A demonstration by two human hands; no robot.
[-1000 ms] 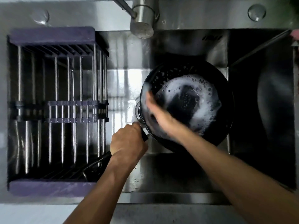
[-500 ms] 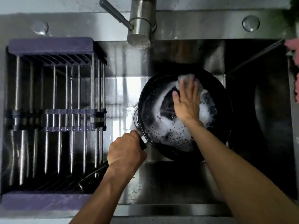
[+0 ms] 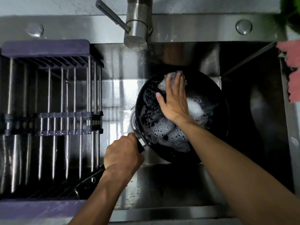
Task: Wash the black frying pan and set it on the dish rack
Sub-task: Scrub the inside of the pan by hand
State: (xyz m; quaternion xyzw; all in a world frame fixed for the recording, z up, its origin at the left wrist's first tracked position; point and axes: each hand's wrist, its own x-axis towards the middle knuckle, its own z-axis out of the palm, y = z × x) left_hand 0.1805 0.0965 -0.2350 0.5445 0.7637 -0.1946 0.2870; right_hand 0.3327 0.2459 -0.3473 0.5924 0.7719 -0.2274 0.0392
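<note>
Frying pan [image 3: 209, 135] under faucet [image 3: 135, 39] (dish rack [image 3: 50, 95] leftward, pink cloth [image 3: 292, 75] right)

1. The left hand [image 3: 123, 155] is covering the middle of the pan handle [image 3: 88, 184].
2. The right hand [image 3: 174, 101] is hiding whatever is lying under its palm in the black frying pan [image 3: 215, 101]; foam [image 3: 168, 135] is obscuring the pan floor.
3. The picture's left edge is cutting off the dish rack [image 3: 48, 49].
4. The right edge is cropping a pink cloth [image 3: 292, 75].
5. The top edge is cutting off the faucet [image 3: 137, 30].
</note>
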